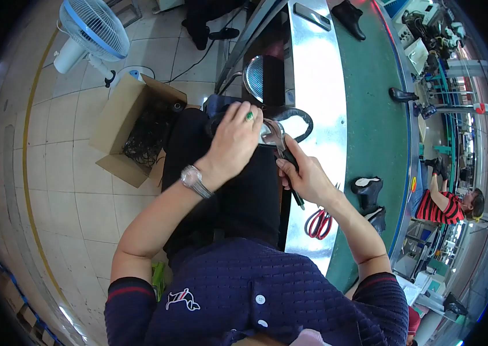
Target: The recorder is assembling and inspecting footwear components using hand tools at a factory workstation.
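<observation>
A dark boot or shoe (307, 121) lies across my lap at the edge of the metal bench, its rounded black rim and pale inside showing on the right. My left hand (237, 138), with a green-stoned ring and a wristwatch, has its fingers bent over the dark upper part and presses on it. In my right hand (310, 176) I grip a pair of pliers (279, 138) by its dark handles. The broad metal jaws meet the shoe close to my left fingertips. Exactly what the jaws bite on is hidden.
Red-handled scissors (318, 224) and a phone (312, 16) lie on the metal bench (319, 86). Black boots (366, 190) stand on the green conveyor belt (365, 115). A cardboard box (118, 115) of black strands sits left, near a fan (95, 29). A co-worker (443, 205) is at far right.
</observation>
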### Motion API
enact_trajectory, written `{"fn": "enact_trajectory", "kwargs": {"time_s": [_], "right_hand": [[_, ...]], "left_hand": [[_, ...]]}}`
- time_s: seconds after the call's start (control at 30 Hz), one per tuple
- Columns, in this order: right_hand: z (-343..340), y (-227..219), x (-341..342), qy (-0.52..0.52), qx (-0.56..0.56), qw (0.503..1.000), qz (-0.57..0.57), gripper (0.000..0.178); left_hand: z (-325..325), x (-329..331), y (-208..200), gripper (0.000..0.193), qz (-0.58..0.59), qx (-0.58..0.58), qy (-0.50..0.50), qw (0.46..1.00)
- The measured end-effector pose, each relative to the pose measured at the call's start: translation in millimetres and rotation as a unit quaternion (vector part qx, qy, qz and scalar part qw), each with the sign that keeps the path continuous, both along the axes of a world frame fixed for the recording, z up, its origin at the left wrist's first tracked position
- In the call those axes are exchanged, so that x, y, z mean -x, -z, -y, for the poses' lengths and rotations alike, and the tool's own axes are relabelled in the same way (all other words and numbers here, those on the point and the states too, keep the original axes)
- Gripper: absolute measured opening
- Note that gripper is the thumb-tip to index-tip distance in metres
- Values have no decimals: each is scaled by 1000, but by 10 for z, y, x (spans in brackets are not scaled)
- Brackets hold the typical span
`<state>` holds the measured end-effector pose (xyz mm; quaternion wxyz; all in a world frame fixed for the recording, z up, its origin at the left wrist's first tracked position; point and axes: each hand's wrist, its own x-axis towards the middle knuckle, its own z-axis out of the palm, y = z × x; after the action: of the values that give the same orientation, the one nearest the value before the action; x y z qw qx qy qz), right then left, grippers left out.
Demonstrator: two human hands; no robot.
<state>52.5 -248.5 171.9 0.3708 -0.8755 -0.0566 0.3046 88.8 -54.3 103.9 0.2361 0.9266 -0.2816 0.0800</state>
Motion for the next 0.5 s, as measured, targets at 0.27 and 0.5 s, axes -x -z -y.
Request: {"fn": "enact_trajectory", "kwargs": {"time_s": [0.27,0.5], "right_hand": [[20,-442,-228,-83,110,969,203,58],[4,-29,-258,-119,239,933,240,69]], "left_hand": [[42,168,114,54,145,-190,-36,970],[85,202,158,50,157,-194,-35,968]]}}
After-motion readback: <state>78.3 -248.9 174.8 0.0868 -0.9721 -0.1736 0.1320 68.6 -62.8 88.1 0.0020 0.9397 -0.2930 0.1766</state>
